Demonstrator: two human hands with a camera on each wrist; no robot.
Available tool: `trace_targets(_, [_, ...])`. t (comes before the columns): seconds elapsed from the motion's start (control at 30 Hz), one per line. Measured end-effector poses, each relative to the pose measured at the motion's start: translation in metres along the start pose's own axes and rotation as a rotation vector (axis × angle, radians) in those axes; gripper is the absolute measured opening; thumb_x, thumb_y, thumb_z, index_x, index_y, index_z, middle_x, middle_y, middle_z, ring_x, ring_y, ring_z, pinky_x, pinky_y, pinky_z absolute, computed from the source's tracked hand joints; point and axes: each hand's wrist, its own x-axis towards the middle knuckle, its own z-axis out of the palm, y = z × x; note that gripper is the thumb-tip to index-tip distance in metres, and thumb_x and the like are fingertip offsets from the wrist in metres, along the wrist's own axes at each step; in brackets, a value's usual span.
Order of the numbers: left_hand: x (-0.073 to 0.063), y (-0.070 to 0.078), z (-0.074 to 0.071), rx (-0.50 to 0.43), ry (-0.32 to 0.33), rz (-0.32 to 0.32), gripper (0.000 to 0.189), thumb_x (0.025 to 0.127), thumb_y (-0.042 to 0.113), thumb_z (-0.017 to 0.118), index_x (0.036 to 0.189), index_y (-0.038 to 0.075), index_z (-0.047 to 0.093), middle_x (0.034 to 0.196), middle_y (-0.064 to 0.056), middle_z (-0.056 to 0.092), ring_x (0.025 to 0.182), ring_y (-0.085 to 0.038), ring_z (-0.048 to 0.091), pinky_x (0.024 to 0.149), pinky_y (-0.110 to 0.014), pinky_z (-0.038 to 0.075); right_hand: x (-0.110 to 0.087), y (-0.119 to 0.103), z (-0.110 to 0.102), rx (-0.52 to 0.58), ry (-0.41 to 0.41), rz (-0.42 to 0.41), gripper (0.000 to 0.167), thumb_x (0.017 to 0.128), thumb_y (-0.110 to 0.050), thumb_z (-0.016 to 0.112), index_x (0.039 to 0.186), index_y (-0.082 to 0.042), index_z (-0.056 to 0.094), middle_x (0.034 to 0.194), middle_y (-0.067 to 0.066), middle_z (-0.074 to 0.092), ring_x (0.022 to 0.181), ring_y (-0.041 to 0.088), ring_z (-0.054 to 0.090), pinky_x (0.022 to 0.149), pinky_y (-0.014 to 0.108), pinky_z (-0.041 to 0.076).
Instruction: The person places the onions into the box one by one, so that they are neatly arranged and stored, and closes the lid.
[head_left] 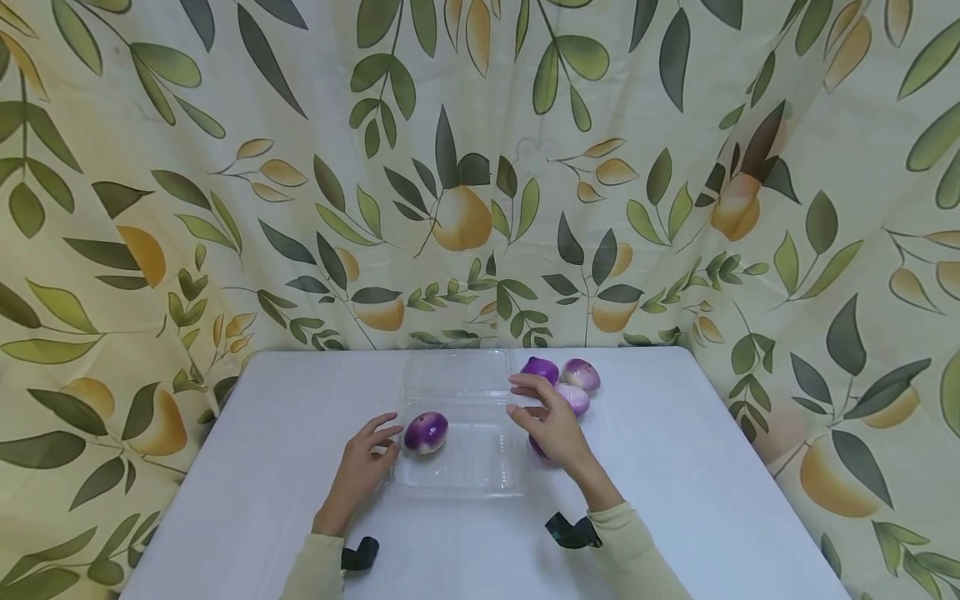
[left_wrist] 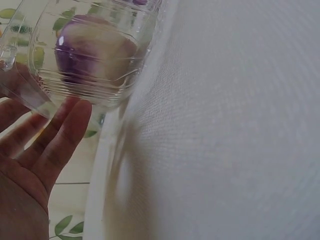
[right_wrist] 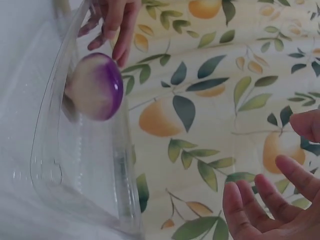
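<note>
A clear plastic clamshell container (head_left: 480, 479) lies opened flat on the table, its lid (head_left: 457, 372) folded toward the back. One purple-and-white onion (head_left: 426, 432) sits at the left of its base. At the container's left side is my left hand (head_left: 360, 468), fingers loosely extended; in the left wrist view the fingertips are right at the clear wall beside the onion (left_wrist: 95, 50). My right hand (head_left: 557, 432) hovers near the container's right edge with fingers apart, and the right wrist view shows nothing in it (right_wrist: 280, 200). It partly hides a purple onion (head_left: 537, 447) beside the container.
More onions rest behind my right hand: a dark purple one (head_left: 540, 369), a paler one (head_left: 581, 377) and a light violet one (head_left: 576, 400). The white-covered table (head_left: 247, 500) ends at a leaf-and-fruit patterned curtain (head_left: 465, 283). Dark camera mounts (head_left: 573, 531) sit at both wrists.
</note>
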Motion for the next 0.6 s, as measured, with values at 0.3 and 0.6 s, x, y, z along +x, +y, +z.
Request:
trace_targets(0.3, [0.000, -0.001, -0.002, 0.003, 0.010, 0.022, 0.027, 0.086, 0.001, 0.068, 0.113, 0.000, 0.072, 0.137, -0.010, 0.060, 0.087, -0.014, 0.068, 0.070, -0.020, 0.059, -0.004, 0.005, -0.014, -0.013, 0.039, 0.057, 0.044, 0.091, -0.016, 0.068, 0.133, -0.009, 0.056, 0.136, 0.016, 0.058, 0.130, 0.034, 0.052, 0.105, 0.043, 0.049])
trace_targets(0.6, [0.001, 0.001, 0.001, 0.016, 0.016, 0.022, 0.027, 0.085, 0.000, 0.069, 0.112, 0.000, 0.072, 0.135, -0.008, 0.061, 0.087, -0.016, 0.069, 0.070, -0.020, 0.059, -0.010, 0.011, -0.031, 0.007, 0.099, 0.073, 0.046, 0.091, -0.014, 0.068, 0.134, -0.007, 0.055, 0.131, 0.017, 0.061, 0.127, 0.036, 0.054, 0.099, 0.022, 0.049])
